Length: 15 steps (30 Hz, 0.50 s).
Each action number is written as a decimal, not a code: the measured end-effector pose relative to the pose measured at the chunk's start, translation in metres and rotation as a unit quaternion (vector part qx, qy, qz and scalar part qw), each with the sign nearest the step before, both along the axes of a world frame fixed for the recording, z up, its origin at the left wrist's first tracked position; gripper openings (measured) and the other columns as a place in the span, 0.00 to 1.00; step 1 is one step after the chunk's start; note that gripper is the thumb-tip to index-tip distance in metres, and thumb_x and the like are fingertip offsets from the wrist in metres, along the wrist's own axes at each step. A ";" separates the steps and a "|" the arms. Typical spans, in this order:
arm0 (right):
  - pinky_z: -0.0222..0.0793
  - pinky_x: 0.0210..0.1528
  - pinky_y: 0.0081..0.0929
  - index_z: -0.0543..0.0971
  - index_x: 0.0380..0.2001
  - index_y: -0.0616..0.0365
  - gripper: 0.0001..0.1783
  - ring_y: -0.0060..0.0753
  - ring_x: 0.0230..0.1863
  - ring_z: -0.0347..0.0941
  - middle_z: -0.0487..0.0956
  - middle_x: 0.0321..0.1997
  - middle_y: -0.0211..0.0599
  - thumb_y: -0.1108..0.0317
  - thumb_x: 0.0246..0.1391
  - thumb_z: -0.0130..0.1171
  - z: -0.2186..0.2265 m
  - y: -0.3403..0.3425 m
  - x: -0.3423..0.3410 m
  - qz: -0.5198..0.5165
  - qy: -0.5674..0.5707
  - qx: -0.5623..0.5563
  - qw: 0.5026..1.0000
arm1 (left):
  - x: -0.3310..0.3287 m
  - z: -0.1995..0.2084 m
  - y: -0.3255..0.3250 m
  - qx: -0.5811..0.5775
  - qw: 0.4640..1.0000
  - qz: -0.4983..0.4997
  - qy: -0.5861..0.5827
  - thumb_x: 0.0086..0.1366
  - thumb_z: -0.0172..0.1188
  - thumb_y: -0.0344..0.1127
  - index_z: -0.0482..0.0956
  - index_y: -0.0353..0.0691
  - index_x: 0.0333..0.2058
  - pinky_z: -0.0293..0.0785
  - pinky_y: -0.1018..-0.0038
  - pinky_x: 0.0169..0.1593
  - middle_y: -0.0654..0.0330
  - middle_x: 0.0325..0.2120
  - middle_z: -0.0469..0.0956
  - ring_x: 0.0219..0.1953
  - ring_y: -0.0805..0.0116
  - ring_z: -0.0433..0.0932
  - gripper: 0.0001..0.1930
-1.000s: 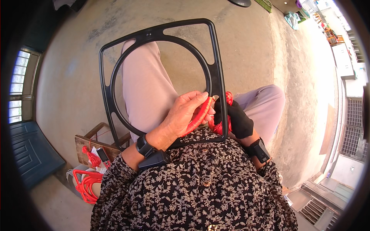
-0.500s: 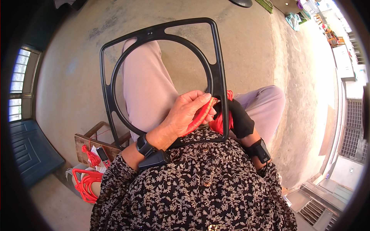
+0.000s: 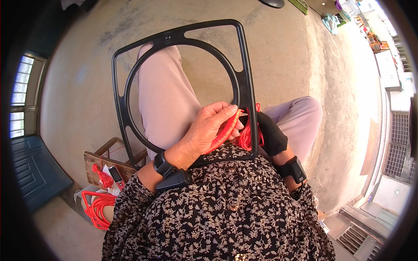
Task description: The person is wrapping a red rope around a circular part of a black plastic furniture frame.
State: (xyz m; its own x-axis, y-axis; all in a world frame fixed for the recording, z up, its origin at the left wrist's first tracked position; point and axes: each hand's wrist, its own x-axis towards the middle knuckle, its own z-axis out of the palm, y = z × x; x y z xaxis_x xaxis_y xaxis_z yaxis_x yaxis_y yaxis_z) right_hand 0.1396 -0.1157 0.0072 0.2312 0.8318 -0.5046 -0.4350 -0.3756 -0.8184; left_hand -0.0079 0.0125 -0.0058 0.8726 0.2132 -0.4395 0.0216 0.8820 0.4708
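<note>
A black square frame [image 3: 246, 89] with a round ring inside it rests upright over my lap. Red cord wrapping [image 3: 224, 134] covers the ring's lower right stretch in tight turns. My left hand [image 3: 203, 127], bare, pinches the upper end of that wrapped stretch between thumb and fingers. Behind the frame's right bar is my right hand [image 3: 272, 135] in a black glove, closed on red cord; its fingertips are partly hidden. A looped bundle of red cord [image 3: 248, 136] hangs beside the gloved fingers, partly behind the bar.
At my left stands a small wooden stool [image 3: 92, 167] bearing a red cord bundle [image 3: 103, 177] and a phone [image 3: 116, 175]. Red-wrapped frames [image 3: 96, 211] lie below it. A blue panelled door [image 3: 39, 167] is at far left. Concrete floor [image 3: 278, 56] extends ahead.
The red cord bundle was smeared by motion and now hangs sharper, in separate loops. The frame has shifted very slightly left; my left hand keeps its pinch.
</note>
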 end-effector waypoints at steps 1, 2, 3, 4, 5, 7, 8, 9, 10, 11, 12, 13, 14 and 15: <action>0.69 0.43 0.19 0.71 0.49 0.61 0.22 0.20 0.39 0.72 0.76 0.39 0.31 0.54 0.62 0.45 -0.001 0.000 0.000 -0.003 0.000 -0.007 1.000 | 0.000 0.000 0.000 -0.002 1.000 0.001 -0.004 0.67 0.51 0.40 0.73 0.36 0.34 0.74 0.79 0.26 0.55 0.25 0.78 0.21 0.72 0.77 0.12; 0.69 0.43 0.19 0.71 0.49 0.61 0.22 0.20 0.39 0.72 0.76 0.39 0.31 0.54 0.62 0.45 -0.002 0.000 0.001 -0.003 0.000 -0.008 1.000 | 0.001 -0.001 0.000 -0.003 1.000 0.001 -0.003 0.67 0.51 0.40 0.73 0.36 0.34 0.74 0.79 0.26 0.55 0.25 0.78 0.21 0.72 0.77 0.12; 0.69 0.43 0.19 0.71 0.49 0.61 0.22 0.20 0.38 0.72 0.76 0.38 0.31 0.54 0.61 0.46 -0.004 -0.001 0.002 0.004 -0.015 -0.011 1.000 | 0.000 0.000 0.000 0.001 1.000 0.002 -0.001 0.67 0.51 0.40 0.73 0.36 0.34 0.74 0.79 0.26 0.55 0.24 0.78 0.21 0.72 0.77 0.12; 0.69 0.42 0.18 0.72 0.49 0.61 0.22 0.20 0.38 0.72 0.75 0.37 0.30 0.55 0.61 0.46 -0.004 -0.001 0.003 0.010 -0.031 -0.014 0.999 | 0.000 0.000 0.000 0.004 1.000 0.003 0.001 0.67 0.51 0.40 0.73 0.36 0.34 0.74 0.80 0.26 0.55 0.24 0.78 0.21 0.72 0.77 0.12; 0.69 0.42 0.18 0.72 0.49 0.61 0.22 0.20 0.38 0.72 0.75 0.37 0.30 0.55 0.61 0.46 -0.003 -0.001 0.002 0.011 -0.031 -0.013 0.999 | 0.000 0.001 0.000 0.005 1.000 0.003 0.001 0.67 0.51 0.40 0.73 0.36 0.34 0.74 0.80 0.26 0.55 0.24 0.78 0.21 0.72 0.77 0.12; 0.69 0.39 0.17 0.72 0.48 0.61 0.20 0.19 0.35 0.71 0.75 0.35 0.29 0.56 0.60 0.48 0.000 0.000 0.000 -0.033 -0.026 -0.019 0.999 | 0.000 0.002 0.000 0.007 1.000 -0.004 0.009 0.67 0.51 0.40 0.73 0.36 0.34 0.74 0.80 0.26 0.56 0.25 0.78 0.21 0.72 0.77 0.12; 0.69 0.39 0.17 0.72 0.48 0.61 0.20 0.19 0.35 0.71 0.75 0.35 0.29 0.56 0.60 0.48 -0.001 -0.001 0.001 -0.034 -0.026 -0.019 0.999 | 0.000 0.002 0.000 0.007 1.000 -0.004 0.009 0.67 0.51 0.40 0.73 0.36 0.34 0.74 0.80 0.26 0.56 0.25 0.78 0.21 0.72 0.77 0.12; 0.69 0.38 0.17 0.72 0.48 0.61 0.20 0.18 0.34 0.71 0.75 0.35 0.29 0.57 0.59 0.50 -0.004 -0.002 0.004 -0.029 -0.015 -0.015 0.999 | 0.001 0.001 0.000 0.002 1.000 0.001 0.002 0.67 0.52 0.40 0.73 0.35 0.34 0.74 0.80 0.26 0.56 0.25 0.78 0.21 0.73 0.77 0.12; 0.69 0.36 0.16 0.72 0.48 0.61 0.20 0.18 0.34 0.71 0.75 0.34 0.29 0.58 0.59 0.51 -0.005 -0.003 0.006 -0.024 -0.004 -0.011 1.000 | 0.001 0.000 0.000 -0.002 1.000 0.006 -0.006 0.67 0.52 0.40 0.73 0.35 0.35 0.74 0.80 0.26 0.56 0.25 0.78 0.21 0.73 0.77 0.12; 0.69 0.36 0.16 0.72 0.48 0.61 0.20 0.18 0.34 0.71 0.75 0.34 0.29 0.58 0.59 0.51 -0.004 -0.003 0.007 -0.024 -0.003 -0.011 1.000 | 0.000 -0.001 -0.001 -0.002 1.000 0.006 -0.005 0.67 0.52 0.40 0.73 0.35 0.35 0.74 0.80 0.26 0.56 0.25 0.78 0.21 0.73 0.77 0.12; 0.69 0.35 0.16 0.72 0.48 0.61 0.20 0.18 0.33 0.72 0.75 0.34 0.28 0.58 0.59 0.51 -0.002 -0.002 0.008 -0.040 0.053 -0.020 0.998 | 0.000 -0.003 0.000 0.002 1.000 0.004 -0.005 0.67 0.52 0.40 0.73 0.35 0.35 0.74 0.80 0.25 0.56 0.25 0.78 0.21 0.73 0.77 0.12; 0.70 0.34 0.16 0.72 0.49 0.61 0.20 0.18 0.33 0.72 0.75 0.34 0.28 0.59 0.58 0.52 -0.001 -0.002 0.008 -0.056 0.108 -0.030 0.992 | 0.000 -0.003 0.000 0.006 1.000 0.002 -0.006 0.67 0.52 0.40 0.73 0.35 0.35 0.74 0.80 0.25 0.57 0.25 0.78 0.21 0.73 0.77 0.12; 0.70 0.34 0.16 0.72 0.49 0.61 0.20 0.18 0.33 0.72 0.75 0.34 0.28 0.59 0.58 0.52 -0.006 -0.002 0.008 -0.055 0.109 -0.029 0.992 | 0.000 -0.002 0.000 0.007 1.000 0.002 -0.005 0.67 0.52 0.40 0.73 0.35 0.35 0.74 0.80 0.25 0.57 0.25 0.78 0.21 0.73 0.77 0.12; 0.70 0.35 0.17 0.72 0.49 0.61 0.20 0.19 0.33 0.72 0.75 0.34 0.29 0.58 0.59 0.51 -0.014 -0.003 0.008 -0.052 0.083 -0.029 0.995 | 0.000 0.000 0.000 -0.002 1.000 0.002 -0.005 0.66 0.52 0.40 0.73 0.35 0.35 0.74 0.80 0.25 0.56 0.25 0.78 0.21 0.73 0.77 0.12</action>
State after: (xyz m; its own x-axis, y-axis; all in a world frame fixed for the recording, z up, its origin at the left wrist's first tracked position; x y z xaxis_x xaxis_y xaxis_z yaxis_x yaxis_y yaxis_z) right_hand 0.1478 -0.1189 -0.0063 0.2246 0.7762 -0.5891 -0.6010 -0.3655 -0.7108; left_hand -0.0077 0.0126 -0.0062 0.8758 0.2146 -0.4324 0.0140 0.8841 0.4671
